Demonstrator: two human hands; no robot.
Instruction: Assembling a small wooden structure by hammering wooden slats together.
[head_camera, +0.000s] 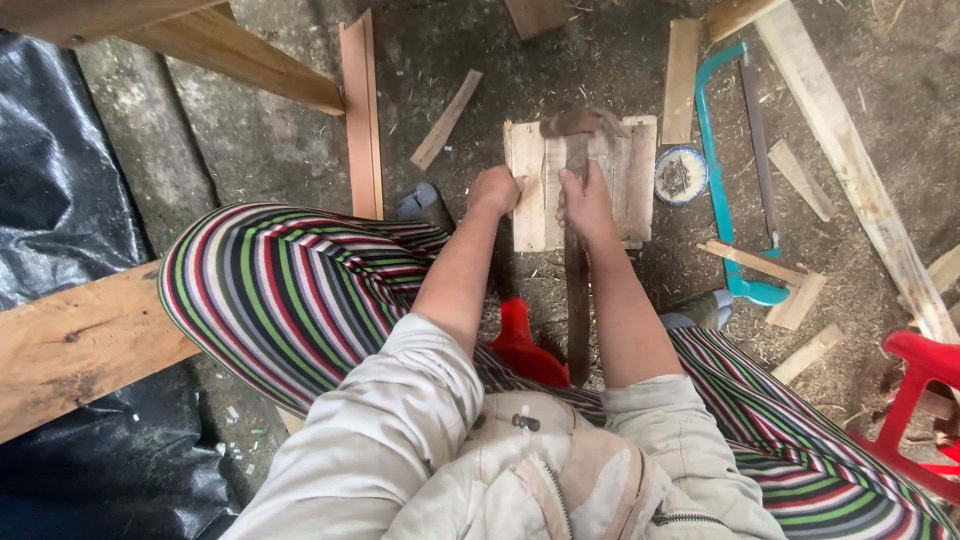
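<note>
A person in a pale jacket (470, 450) and striped trousers (290, 290) sits low over a dirt floor (270, 150) strewn with sawdust, seen from above, with two bare forearms reaching up the middle of the frame. Part of a red seat (525, 350) shows between the knees at lower centre, and a second piece of red plastic furniture (925, 400) stands at the right edge.

The right hand (588, 205) is clenched around the long shaft of one hammer (577, 250), gripping it high, close under the rusty head, which lies across the top of the work; the shaft runs down the frame toward the person's lap. The left hand (495, 190) is curled shut, pressing on the left edge of one small slatted wooden panel (630, 180) that lies flat on the floor at upper centre; whether it pinches anything small cannot be told.

Just right of the panel sits one round tin (681, 174) holding dark bits. Beyond it lies one teal-framed bow saw (725, 170), running from the upper right down to mid right. Several loose offcuts lie about it, and one long pale plank (850, 160) slants along the right side. One reddish batten (362, 120) stands upright in the frame at upper left, and black plastic sheeting (60, 200) covers the left edge.
</note>
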